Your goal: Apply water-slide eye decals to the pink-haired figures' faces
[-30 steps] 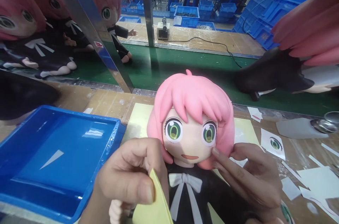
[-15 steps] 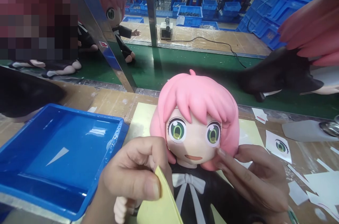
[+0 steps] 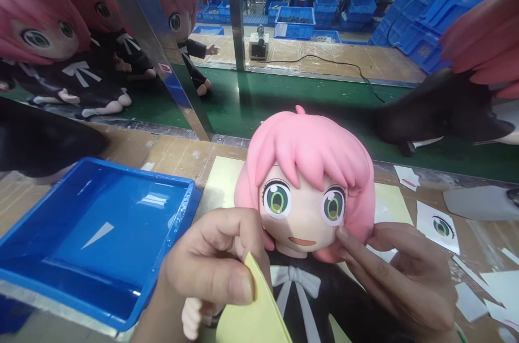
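A doll with pink hair (image 3: 308, 170), green eyes and a black dress with a white bow lies facing me on a pale yellow mat (image 3: 221, 186). My left hand (image 3: 211, 267) is closed, pinching a yellow sheet (image 3: 255, 316) between thumb and fingers beside the doll's cheek and shoulder. My right hand (image 3: 401, 278) rests against the other side of the doll's head, its fingertips touching the cheek just under the eye sticker; the fingers curve round the pink hair.
A blue tray (image 3: 93, 235) holding water and a white sliver sits at left. Paper scraps and an eye sticker sheet (image 3: 440, 226) lie at right. More dolls (image 3: 65, 61) lie on the green conveyor (image 3: 284, 99) behind. Blue crates and people stand far back.
The view has drifted a little, so the doll and both hands sit slightly further right in the picture. The grips on the doll and the yellow sheet look the same.
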Demonstrator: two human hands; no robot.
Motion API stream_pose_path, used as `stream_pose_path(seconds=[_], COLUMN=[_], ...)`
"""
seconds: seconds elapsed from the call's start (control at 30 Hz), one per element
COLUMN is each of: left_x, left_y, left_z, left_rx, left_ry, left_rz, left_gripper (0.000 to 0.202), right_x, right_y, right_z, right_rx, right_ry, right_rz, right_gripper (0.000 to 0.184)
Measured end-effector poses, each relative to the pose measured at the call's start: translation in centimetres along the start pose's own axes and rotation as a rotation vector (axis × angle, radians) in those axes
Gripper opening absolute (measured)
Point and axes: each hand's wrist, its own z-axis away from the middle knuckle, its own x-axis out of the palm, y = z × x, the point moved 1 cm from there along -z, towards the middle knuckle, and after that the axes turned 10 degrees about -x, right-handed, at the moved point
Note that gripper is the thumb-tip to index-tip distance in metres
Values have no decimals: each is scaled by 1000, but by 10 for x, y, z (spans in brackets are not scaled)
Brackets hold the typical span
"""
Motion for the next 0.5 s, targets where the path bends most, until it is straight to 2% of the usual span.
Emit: stream_pose_path(seconds=[0.1,0.17,0.27,0.4,0.5], left_x=[-1,-2,-3,-6,-6], left_y=[-1,-1,-3,-7,-7], left_z=[-1,1,6,13,13], left_rx=[28,14,8,-81,-119], left_ry=[-175,-196,-185,-65,-41], left_rz=[136,173,183,173,180], left_gripper=[16,12,10,14,15], right_x=[1,0,-1,-1,-1], right_y=[1,1,1,3,3], right_z=[3,3,3,3,5], right_rx=[3,2,11,33,25], right_ry=[2,6,-11,-36,-21], right_rz=[1,4,-1,-11,-14], right_gripper=[59,60,59,58,59])
